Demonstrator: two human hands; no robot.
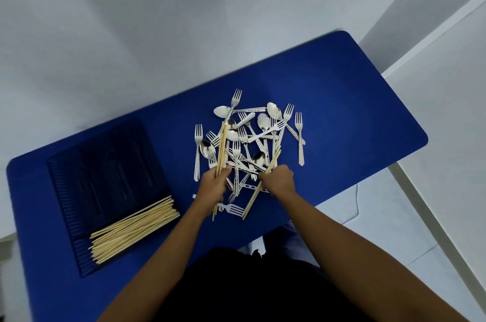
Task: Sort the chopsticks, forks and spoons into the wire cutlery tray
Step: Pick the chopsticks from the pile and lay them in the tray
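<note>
Left hand (213,184) grips a chopstick bundle (222,145); right hand (278,181) grips chopsticks (263,184) over the cutlery pile (249,137). Tray (79,216) near table (342,100) left edge; right side open.

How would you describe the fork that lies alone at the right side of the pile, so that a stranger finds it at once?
On the blue table, find the heap of cutlery in the middle. At its right edge lies the fork, prongs pointing away from the person. Unlike the other forks, almost nothing crosses it.
</note>
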